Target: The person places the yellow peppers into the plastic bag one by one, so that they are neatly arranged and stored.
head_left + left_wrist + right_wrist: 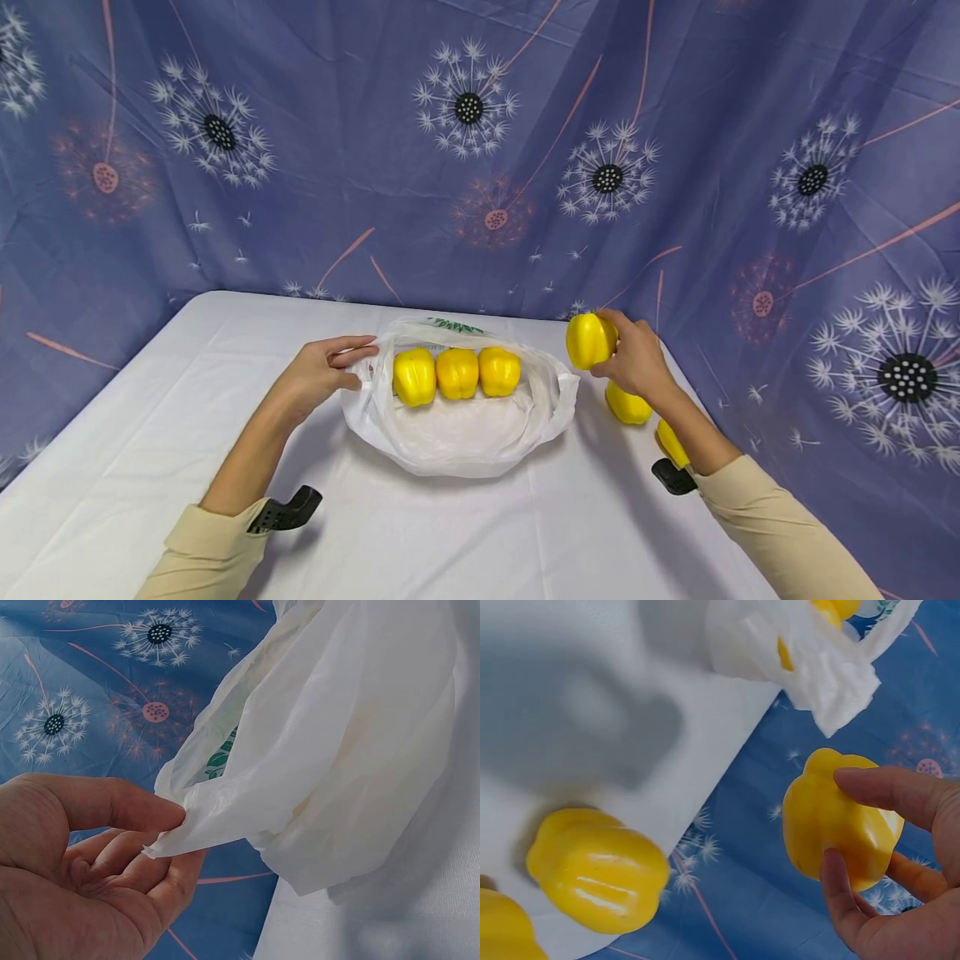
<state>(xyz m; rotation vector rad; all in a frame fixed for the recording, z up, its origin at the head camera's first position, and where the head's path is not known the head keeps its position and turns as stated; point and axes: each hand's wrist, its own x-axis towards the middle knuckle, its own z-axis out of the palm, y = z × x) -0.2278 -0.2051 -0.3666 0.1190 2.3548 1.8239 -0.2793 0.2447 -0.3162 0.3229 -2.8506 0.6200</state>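
Observation:
A white plastic bag (pixel 457 454) with a green print lies open on the table, and three yellow bell peppers (pixel 457 373) sit in a row inside it. My left hand (pixel 318 375) pinches the bag's left edge between thumb and fingers; the left wrist view shows the thin plastic (pixel 300 742) in that pinch. To the right of the bag, my right hand (pixel 636 354) grips another yellow bell pepper (pixel 590 341), raised above the table. In the right wrist view the thumb and fingers press on the sides of this pepper (pixel 832 817).
Two more yellow peppers lie on the white-covered table at the right: one pepper (pixel 628 406) below my right hand, another (pixel 672 443) partly behind the forearm. A blue dandelion-print curtain (pixel 337 167) stands behind the table and along its sides.

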